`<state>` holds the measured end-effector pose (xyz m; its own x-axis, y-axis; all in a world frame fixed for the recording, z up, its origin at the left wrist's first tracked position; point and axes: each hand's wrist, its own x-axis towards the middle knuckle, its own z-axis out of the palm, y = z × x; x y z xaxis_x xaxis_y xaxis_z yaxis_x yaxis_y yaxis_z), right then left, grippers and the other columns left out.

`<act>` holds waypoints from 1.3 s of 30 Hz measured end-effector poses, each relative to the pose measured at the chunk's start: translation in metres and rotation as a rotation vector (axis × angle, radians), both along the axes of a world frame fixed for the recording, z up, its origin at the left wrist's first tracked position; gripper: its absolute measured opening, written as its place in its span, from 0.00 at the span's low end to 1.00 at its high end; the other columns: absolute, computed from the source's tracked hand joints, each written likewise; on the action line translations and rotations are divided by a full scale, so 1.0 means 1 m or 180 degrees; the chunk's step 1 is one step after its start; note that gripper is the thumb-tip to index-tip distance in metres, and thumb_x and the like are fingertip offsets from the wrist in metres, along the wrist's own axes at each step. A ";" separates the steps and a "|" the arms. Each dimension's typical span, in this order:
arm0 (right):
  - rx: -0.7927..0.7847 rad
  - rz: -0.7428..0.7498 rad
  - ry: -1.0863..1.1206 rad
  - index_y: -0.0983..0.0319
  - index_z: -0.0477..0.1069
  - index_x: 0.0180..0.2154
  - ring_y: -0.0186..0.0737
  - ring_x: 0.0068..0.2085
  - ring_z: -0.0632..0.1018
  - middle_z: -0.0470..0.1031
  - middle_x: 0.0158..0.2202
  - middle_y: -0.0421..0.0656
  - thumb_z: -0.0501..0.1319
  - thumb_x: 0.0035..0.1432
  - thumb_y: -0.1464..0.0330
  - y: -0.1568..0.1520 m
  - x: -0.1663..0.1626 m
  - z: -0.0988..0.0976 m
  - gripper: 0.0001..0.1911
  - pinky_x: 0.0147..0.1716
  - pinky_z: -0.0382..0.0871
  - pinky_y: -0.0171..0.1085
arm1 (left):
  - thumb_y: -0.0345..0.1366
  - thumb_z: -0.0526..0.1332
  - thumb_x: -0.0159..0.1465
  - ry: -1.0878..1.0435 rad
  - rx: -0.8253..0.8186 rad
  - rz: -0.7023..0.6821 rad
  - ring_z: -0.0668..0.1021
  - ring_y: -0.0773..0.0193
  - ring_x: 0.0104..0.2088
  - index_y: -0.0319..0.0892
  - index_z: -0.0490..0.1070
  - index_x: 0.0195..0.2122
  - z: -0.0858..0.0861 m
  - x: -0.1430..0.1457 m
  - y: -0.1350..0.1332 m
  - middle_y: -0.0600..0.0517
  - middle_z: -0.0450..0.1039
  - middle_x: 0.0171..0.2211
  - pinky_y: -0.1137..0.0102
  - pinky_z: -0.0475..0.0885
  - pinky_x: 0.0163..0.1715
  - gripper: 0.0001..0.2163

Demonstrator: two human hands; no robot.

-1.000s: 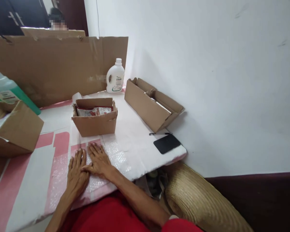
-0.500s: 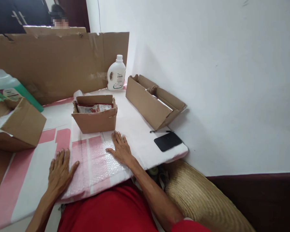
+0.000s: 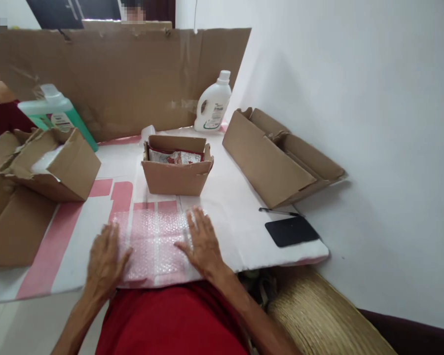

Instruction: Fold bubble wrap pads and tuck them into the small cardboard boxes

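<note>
A clear sheet of bubble wrap (image 3: 153, 246) lies flat on the table in front of me. My left hand (image 3: 106, 259) rests at its left edge, palm down with fingers stretched out. On its right side lies my right hand (image 3: 202, 241), also flat, with the thumb apart from the fingers. Both hands are slightly blurred. Just beyond the wrap stands a small cardboard box (image 3: 175, 178) holding red and white printed packets (image 3: 175, 157).
A long cardboard box (image 3: 268, 165), a pen (image 3: 279, 212) and a black phone-like slab (image 3: 291, 231) are at right. A white jug (image 3: 213, 106) stands behind. Cardboard boxes (image 3: 72, 165) and a green liquid bottle (image 3: 64, 118) are left. A cardboard panel (image 3: 133, 79) borders the back; people are beyond.
My view has swung left, so the scene sits further right. Both hands stay flat at the bubble wrap's sides. Another person's arm now shows at the far left.
</note>
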<state>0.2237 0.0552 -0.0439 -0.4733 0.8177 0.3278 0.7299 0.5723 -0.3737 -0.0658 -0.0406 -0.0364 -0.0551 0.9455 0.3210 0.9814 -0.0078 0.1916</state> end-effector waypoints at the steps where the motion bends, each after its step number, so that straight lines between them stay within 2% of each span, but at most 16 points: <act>1: 0.0005 0.0377 -0.0088 0.69 0.46 0.72 0.58 0.74 0.45 0.46 0.74 0.59 0.55 0.66 0.45 -0.009 -0.005 0.001 0.47 0.70 0.47 0.58 | 0.47 0.52 0.70 0.0103 -0.0017 -0.0316 0.53 0.48 0.73 0.41 0.41 0.73 -0.001 0.011 -0.005 0.37 0.50 0.72 0.50 0.51 0.69 0.35; 3: -0.0018 0.0896 -0.0348 0.68 0.48 0.72 0.58 0.73 0.50 0.51 0.72 0.58 0.57 0.63 0.43 -0.024 -0.004 -0.002 0.49 0.69 0.50 0.57 | 0.48 0.56 0.68 0.0351 -0.0074 -0.0801 0.54 0.49 0.72 0.42 0.43 0.73 -0.006 0.025 -0.015 0.39 0.53 0.72 0.53 0.50 0.70 0.37; 4: -0.0002 0.0966 -0.0491 0.68 0.48 0.72 0.59 0.72 0.53 0.53 0.72 0.58 0.56 0.63 0.42 -0.029 0.002 -0.006 0.50 0.68 0.50 0.58 | 0.50 0.57 0.67 0.0467 -0.0094 -0.0900 0.55 0.49 0.72 0.41 0.44 0.73 -0.009 0.026 -0.020 0.40 0.54 0.71 0.55 0.49 0.70 0.38; 6: 0.0142 0.0803 -0.0728 0.68 0.47 0.72 0.59 0.72 0.55 0.54 0.71 0.59 0.55 0.64 0.43 -0.032 0.025 -0.017 0.49 0.67 0.51 0.60 | 0.53 0.58 0.66 0.0612 -0.0095 -0.0824 0.57 0.49 0.71 0.41 0.45 0.73 -0.016 0.016 -0.033 0.40 0.57 0.70 0.56 0.49 0.70 0.40; 9: 0.0420 0.0554 -0.0896 0.68 0.44 0.73 0.57 0.72 0.54 0.52 0.72 0.58 0.54 0.66 0.45 -0.027 0.067 -0.030 0.47 0.67 0.49 0.58 | 0.53 0.58 0.66 0.0704 -0.0108 -0.0527 0.60 0.49 0.70 0.42 0.44 0.73 -0.019 -0.013 -0.052 0.40 0.57 0.70 0.56 0.53 0.68 0.40; 11: 0.0592 0.0682 -0.0925 0.67 0.41 0.73 0.56 0.72 0.54 0.51 0.73 0.56 0.54 0.65 0.46 -0.023 0.086 -0.034 0.48 0.67 0.48 0.56 | 0.52 0.58 0.67 0.0786 -0.0107 -0.0431 0.60 0.49 0.70 0.43 0.43 0.73 -0.017 -0.027 -0.061 0.40 0.56 0.71 0.56 0.55 0.68 0.39; 14: 0.0773 0.0837 -0.0922 0.66 0.41 0.73 0.58 0.72 0.55 0.50 0.73 0.55 0.55 0.63 0.47 -0.021 0.096 -0.035 0.49 0.67 0.48 0.57 | 0.49 0.60 0.66 0.0930 -0.0070 -0.0385 0.59 0.48 0.71 0.41 0.45 0.73 -0.013 -0.027 -0.066 0.39 0.55 0.71 0.55 0.56 0.67 0.39; 18: 0.0951 0.0954 -0.0890 0.66 0.41 0.73 0.57 0.71 0.58 0.52 0.73 0.52 0.56 0.59 0.67 -0.024 0.099 -0.036 0.45 0.66 0.50 0.56 | 0.30 0.56 0.65 0.1009 -0.0129 -0.0611 0.60 0.54 0.71 0.42 0.49 0.72 -0.011 -0.016 -0.065 0.43 0.59 0.70 0.59 0.57 0.67 0.34; 21: 0.1041 0.1046 -0.0838 0.65 0.42 0.73 0.52 0.70 0.60 0.56 0.72 0.49 0.53 0.52 0.77 -0.027 0.108 -0.037 0.48 0.66 0.52 0.52 | 0.25 0.53 0.64 0.0832 0.0062 -0.0722 0.63 0.57 0.69 0.45 0.54 0.71 -0.016 -0.018 -0.074 0.45 0.64 0.67 0.60 0.59 0.66 0.32; 24: 0.0802 0.1195 -0.0769 0.64 0.49 0.72 0.49 0.69 0.62 0.60 0.70 0.48 0.52 0.52 0.78 -0.029 0.119 -0.031 0.45 0.65 0.57 0.49 | 0.25 0.52 0.64 0.0539 0.0341 -0.0844 0.70 0.58 0.65 0.49 0.62 0.67 -0.023 -0.033 -0.082 0.47 0.71 0.63 0.60 0.64 0.64 0.29; 27: 0.0124 0.1359 -0.0557 0.62 0.63 0.67 0.49 0.66 0.67 0.66 0.67 0.49 0.55 0.58 0.74 -0.025 0.124 -0.017 0.34 0.61 0.64 0.48 | 0.29 0.57 0.65 0.0039 0.0328 -0.0905 0.78 0.58 0.57 0.53 0.74 0.57 -0.022 -0.047 -0.075 0.50 0.78 0.55 0.62 0.72 0.56 0.21; 30: -0.0543 0.1126 -0.0069 0.59 0.76 0.55 0.50 0.59 0.74 0.76 0.58 0.49 0.57 0.63 0.70 -0.014 0.117 -0.001 0.20 0.56 0.69 0.49 | 0.39 0.62 0.65 -0.0887 0.0283 -0.0595 0.82 0.58 0.51 0.52 0.80 0.45 -0.006 -0.046 -0.056 0.50 0.82 0.48 0.64 0.77 0.50 0.10; 32: -0.0812 0.0828 0.0367 0.58 0.79 0.47 0.49 0.54 0.77 0.80 0.51 0.48 0.57 0.67 0.66 -0.007 0.108 0.007 0.14 0.53 0.70 0.48 | 0.45 0.62 0.64 -0.1510 0.0173 -0.0276 0.83 0.58 0.48 0.50 0.80 0.43 0.008 -0.038 -0.041 0.51 0.82 0.46 0.66 0.78 0.48 0.10; 35: -0.1034 0.0238 0.0935 0.59 0.78 0.38 0.47 0.45 0.78 0.80 0.39 0.47 0.55 0.70 0.60 0.001 0.091 0.010 0.16 0.46 0.72 0.45 | 0.52 0.61 0.62 -0.2046 -0.0120 0.0308 0.84 0.59 0.39 0.47 0.79 0.39 0.022 -0.027 -0.020 0.52 0.83 0.37 0.70 0.79 0.39 0.16; 37: -0.1041 -0.0169 0.1079 0.59 0.74 0.31 0.46 0.38 0.76 0.77 0.33 0.45 0.55 0.70 0.56 0.005 0.080 0.005 0.19 0.40 0.71 0.43 | 0.56 0.61 0.60 -0.2113 -0.0114 0.0622 0.82 0.59 0.34 0.46 0.79 0.36 0.023 -0.022 -0.008 0.53 0.82 0.32 0.70 0.77 0.35 0.19; 39: -0.0927 -0.0466 0.1103 0.59 0.70 0.28 0.45 0.35 0.74 0.74 0.29 0.43 0.54 0.69 0.52 0.008 0.071 -0.001 0.22 0.37 0.69 0.43 | 0.58 0.60 0.58 -0.2053 -0.0005 0.0796 0.81 0.60 0.32 0.45 0.78 0.35 0.019 -0.019 0.002 0.53 0.81 0.31 0.70 0.76 0.34 0.21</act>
